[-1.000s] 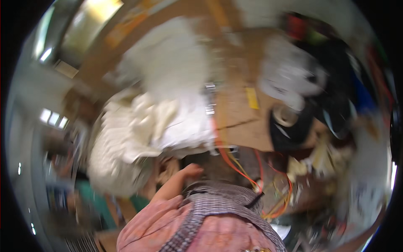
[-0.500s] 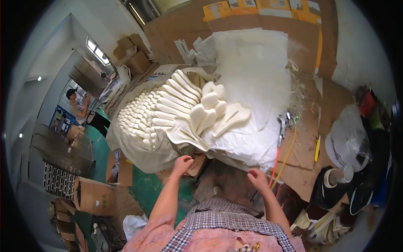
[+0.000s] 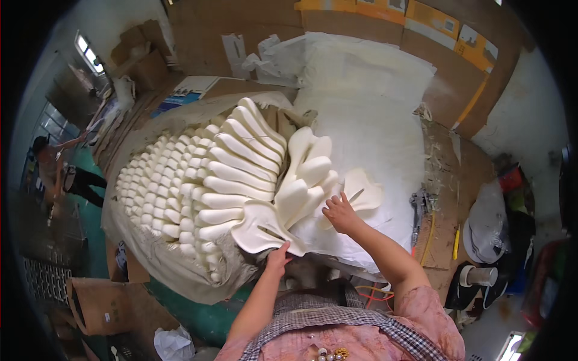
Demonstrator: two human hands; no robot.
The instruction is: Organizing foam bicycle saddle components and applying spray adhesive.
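Observation:
A cream foam saddle pad [image 3: 259,227] with a slot down its middle lies at the near edge of a large heap. My left hand [image 3: 279,260] pinches its narrow end, thumb on top. My right hand [image 3: 341,215] reaches over the narrow part of another saddle pad [image 3: 363,191] lying on white sheeting; its fingers are partly spread, and their undersides are hidden. Between the hands, several loose saddle pads [image 3: 314,170] lean on one another. Left of them, saddle pads [image 3: 244,157] stand nested in rows inside a greyish cloth sack [image 3: 198,287].
White sheeting [image 3: 373,114] covers the bench's middle. To the right lie an air gun [image 3: 416,210] with hoses, a yellow cutter [image 3: 456,242] and a roll of tape [image 3: 481,276]. Cardboard boxes [image 3: 99,305] stand on the floor at left. Another person [image 3: 66,171] stands far left.
Both hands have moved up to the bench. The left has taken the near pad's narrow end; the right has gone over the pad on the sheeting. The view has shifted closer.

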